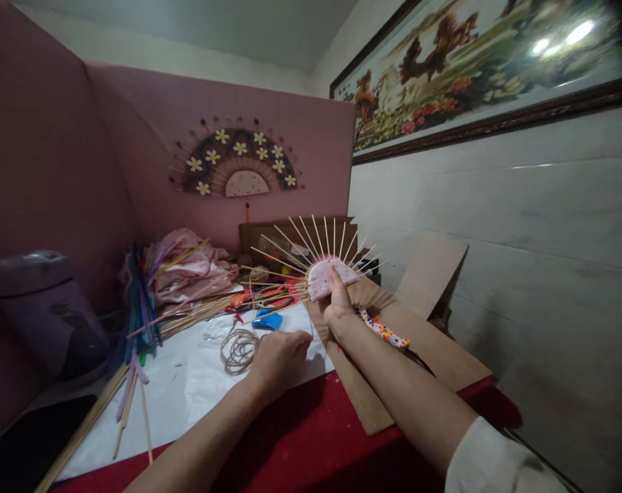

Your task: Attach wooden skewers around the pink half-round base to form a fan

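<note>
Raised over the table, my right hand [338, 306] grips a half-round, pink-and-white padded piece [321, 279] with the thumb across its face. Thin wooden sticks [314, 236] fan out from its curved edge, making a fan frame. Lower and to the left, my left hand [281, 359] is closed, fingertips pinched at the end of a thin strand of twine that runs up toward the fan frame. Beside that hand lies a loose coil of twine [239, 351] on white paper. Its fingers are partly hidden by the back of the hand.
Brown cardboard [439, 349] and a beaded strip [386, 330] lie under my right forearm. A blue packet [268, 320], scissors [280, 298], pink cloth [188, 267] and bundled sticks [201, 315] are farther back. A flower-decorated fan [242, 161] hangs on the pink panel.
</note>
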`<move>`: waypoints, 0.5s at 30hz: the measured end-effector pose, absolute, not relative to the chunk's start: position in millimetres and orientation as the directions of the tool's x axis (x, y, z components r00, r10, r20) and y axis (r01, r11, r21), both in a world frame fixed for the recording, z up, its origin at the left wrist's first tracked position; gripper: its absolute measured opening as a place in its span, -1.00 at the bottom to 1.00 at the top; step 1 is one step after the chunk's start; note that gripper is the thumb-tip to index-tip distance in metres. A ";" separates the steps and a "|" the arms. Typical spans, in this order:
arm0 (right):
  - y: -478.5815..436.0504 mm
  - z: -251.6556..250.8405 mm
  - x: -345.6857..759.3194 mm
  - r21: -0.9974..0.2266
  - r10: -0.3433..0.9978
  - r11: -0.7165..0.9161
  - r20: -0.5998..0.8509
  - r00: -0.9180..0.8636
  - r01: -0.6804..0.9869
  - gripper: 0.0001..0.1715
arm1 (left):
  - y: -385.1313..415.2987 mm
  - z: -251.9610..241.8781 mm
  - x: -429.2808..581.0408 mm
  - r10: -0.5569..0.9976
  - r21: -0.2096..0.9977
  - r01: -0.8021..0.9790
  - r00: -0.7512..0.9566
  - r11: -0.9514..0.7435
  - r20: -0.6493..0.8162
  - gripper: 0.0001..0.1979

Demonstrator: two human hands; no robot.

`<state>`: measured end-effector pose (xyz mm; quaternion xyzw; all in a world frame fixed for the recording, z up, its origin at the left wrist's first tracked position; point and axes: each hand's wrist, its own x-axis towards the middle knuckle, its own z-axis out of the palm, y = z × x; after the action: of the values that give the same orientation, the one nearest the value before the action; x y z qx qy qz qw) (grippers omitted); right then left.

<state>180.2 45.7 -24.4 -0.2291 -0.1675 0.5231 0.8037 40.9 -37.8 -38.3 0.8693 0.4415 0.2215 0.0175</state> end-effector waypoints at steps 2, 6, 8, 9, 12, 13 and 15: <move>46.3 -24.2 181.6 -0.511 0.925 0.328 0.005 0.379 -0.794 -0.69 | -37.6 -38.3 40.3 0.769 0.193 0.770 0.513 -0.609 0.381 -0.75; 47.7 -24.4 184.7 -0.488 0.928 0.324 -0.005 0.374 -0.810 -0.76 | -35.4 -39.3 36.7 0.746 0.187 0.760 0.503 -0.622 0.436 -0.78; 48.6 -24.7 187.0 -0.491 0.927 0.334 0.016 0.375 -0.804 -0.78 | -31.6 -40.9 32.8 0.739 0.214 0.752 0.477 -0.624 0.476 -0.80; 49.1 -24.8 188.2 -0.486 0.924 0.346 0.030 0.381 -0.802 -0.78 | -28.8 -42.0 30.5 0.738 0.233 0.749 0.457 -0.620 0.496 -0.80; 50.2 -24.9 191.5 -0.474 0.919 0.367 0.051 0.392 -0.800 -0.78 | -17.7 -45.7 23.0 0.721 0.289 0.725 0.394 -0.625 0.569 -0.80; 50.5 -24.9 192.4 -0.479 0.921 0.361 0.050 0.386 -0.800 -0.78 | -13.8 -46.5 20.6 0.704 0.301 0.710 0.374 -0.636 0.604 -0.80; 51.0 -24.8 193.8 -0.493 0.925 0.349 0.047 0.376 -0.797 -0.76 | -6.7 -46.9 16.1 0.665 0.313 0.692 0.319 -0.650 0.675 -0.80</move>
<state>193.8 51.0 -24.8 -0.1988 -0.1611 0.5347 0.8054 16.1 -6.7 -46.9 0.8120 0.4178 0.4071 -0.0170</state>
